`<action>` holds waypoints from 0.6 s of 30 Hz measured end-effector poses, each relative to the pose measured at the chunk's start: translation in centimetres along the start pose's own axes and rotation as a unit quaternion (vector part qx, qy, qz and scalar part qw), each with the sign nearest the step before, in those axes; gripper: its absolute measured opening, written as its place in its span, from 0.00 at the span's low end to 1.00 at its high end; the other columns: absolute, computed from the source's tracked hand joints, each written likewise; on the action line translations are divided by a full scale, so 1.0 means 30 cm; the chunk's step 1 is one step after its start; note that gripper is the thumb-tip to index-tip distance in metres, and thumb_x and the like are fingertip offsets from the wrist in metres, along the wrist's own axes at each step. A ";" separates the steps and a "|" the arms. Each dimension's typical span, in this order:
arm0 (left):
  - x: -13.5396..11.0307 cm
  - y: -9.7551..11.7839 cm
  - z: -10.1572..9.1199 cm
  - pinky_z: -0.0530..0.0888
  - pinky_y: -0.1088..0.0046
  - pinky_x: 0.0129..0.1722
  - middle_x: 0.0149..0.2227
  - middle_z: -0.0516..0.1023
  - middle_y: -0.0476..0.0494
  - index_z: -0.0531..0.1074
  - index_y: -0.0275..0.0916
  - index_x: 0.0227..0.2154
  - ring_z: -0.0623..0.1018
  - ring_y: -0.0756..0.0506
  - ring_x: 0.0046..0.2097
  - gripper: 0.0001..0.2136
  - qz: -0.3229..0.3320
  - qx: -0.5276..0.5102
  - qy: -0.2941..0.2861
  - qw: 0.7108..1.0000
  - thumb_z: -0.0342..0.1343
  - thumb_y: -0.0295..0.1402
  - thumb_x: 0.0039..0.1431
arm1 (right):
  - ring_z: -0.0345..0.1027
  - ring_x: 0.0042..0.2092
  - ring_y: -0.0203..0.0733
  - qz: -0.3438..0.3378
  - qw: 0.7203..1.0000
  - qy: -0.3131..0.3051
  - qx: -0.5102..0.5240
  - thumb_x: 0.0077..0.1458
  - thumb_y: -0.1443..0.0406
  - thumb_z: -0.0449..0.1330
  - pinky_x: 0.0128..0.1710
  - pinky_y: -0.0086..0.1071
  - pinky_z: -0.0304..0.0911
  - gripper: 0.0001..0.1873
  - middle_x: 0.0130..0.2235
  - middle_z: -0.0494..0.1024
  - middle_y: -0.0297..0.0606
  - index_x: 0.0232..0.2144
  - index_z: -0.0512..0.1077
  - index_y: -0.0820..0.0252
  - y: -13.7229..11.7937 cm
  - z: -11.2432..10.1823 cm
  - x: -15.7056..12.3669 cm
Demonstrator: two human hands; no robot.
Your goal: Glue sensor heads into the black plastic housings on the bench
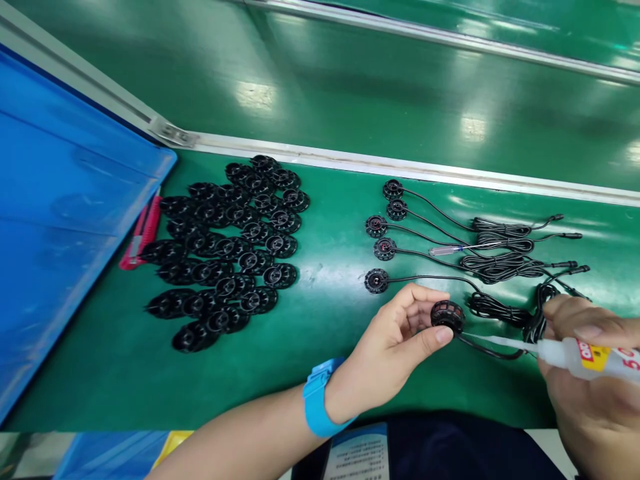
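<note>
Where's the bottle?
Head view, lower right: the bottle is in the right hand, its nozzle pointing at the round black part in the left hand.

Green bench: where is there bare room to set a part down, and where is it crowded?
The bench is bare between the cluster of black parts and the corded discs, and between that cluster and the left forearm. Crowded: the cluster, and the cable bundles near the right hand.
</note>
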State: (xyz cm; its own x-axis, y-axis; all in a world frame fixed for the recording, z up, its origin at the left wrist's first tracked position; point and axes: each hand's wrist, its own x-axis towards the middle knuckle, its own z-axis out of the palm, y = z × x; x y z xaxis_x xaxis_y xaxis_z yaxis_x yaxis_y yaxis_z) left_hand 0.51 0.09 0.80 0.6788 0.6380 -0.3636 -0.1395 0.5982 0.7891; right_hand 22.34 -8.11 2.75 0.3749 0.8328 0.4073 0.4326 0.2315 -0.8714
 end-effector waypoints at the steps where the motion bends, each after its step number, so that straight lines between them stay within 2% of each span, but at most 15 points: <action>1: 0.000 0.001 0.001 0.70 0.71 0.45 0.42 0.75 0.46 0.73 0.42 0.47 0.74 0.47 0.45 0.15 0.000 -0.005 0.000 1.000 0.66 0.37 0.60 | 0.58 0.18 0.40 -0.007 0.998 0.048 0.042 0.55 0.42 0.63 0.26 0.44 0.58 0.21 0.19 0.66 0.29 0.30 0.71 0.52 -0.004 0.017 0.017; 3: 0.001 0.004 0.003 0.70 0.71 0.45 0.42 0.76 0.46 0.73 0.42 0.47 0.74 0.48 0.45 0.15 -0.004 -0.015 0.001 1.000 0.67 0.37 0.60 | 0.56 0.19 0.38 0.022 0.986 0.108 0.126 0.54 0.46 0.66 0.25 0.40 0.57 0.20 0.18 0.65 0.29 0.29 0.72 0.54 -0.005 0.039 0.051; 7: 0.004 0.007 0.006 0.71 0.72 0.46 0.42 0.77 0.47 0.73 0.42 0.47 0.75 0.48 0.45 0.15 -0.012 -0.024 0.004 1.000 0.67 0.36 0.59 | 0.51 0.20 0.34 0.170 0.949 0.121 0.236 0.54 0.41 0.65 0.25 0.34 0.55 0.25 0.16 0.59 0.24 0.28 0.71 0.55 0.010 0.043 0.101; 10: 0.003 0.002 0.004 0.70 0.72 0.46 0.42 0.77 0.47 0.74 0.42 0.47 0.74 0.48 0.45 0.16 -0.013 -0.015 0.014 1.000 0.68 0.38 0.58 | 0.54 0.23 0.32 0.222 0.923 0.149 0.278 0.53 0.43 0.67 0.26 0.30 0.57 0.24 0.20 0.62 0.25 0.31 0.71 0.55 0.028 0.034 0.115; 15: 0.000 -0.010 -0.004 0.70 0.72 0.44 0.39 0.75 0.48 0.74 0.43 0.46 0.71 0.48 0.43 0.18 -0.013 0.011 0.035 0.999 0.70 0.43 0.56 | 0.70 0.36 0.36 0.197 0.951 0.125 0.201 0.57 0.50 0.66 0.39 0.33 0.68 0.14 0.35 0.76 0.31 0.38 0.72 0.51 0.092 0.025 0.163; 18: 0.000 -0.010 -0.003 0.69 0.71 0.44 0.39 0.75 0.47 0.74 0.43 0.46 0.71 0.48 0.43 0.19 -0.004 0.030 0.035 0.999 0.69 0.45 0.55 | 0.74 0.47 0.40 0.187 0.968 0.080 0.144 0.56 0.53 0.68 0.47 0.36 0.69 0.18 0.45 0.80 0.36 0.46 0.74 0.50 0.165 0.030 0.248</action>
State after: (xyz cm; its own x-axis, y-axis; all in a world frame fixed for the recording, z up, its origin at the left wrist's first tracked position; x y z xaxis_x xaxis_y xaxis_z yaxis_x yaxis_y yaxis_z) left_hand 0.48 -0.03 0.52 0.6274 0.6668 -0.4021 -0.0894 0.5747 0.8135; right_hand 26.53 -0.34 1.23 0.5932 0.8025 0.0646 0.0036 0.0776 -0.9970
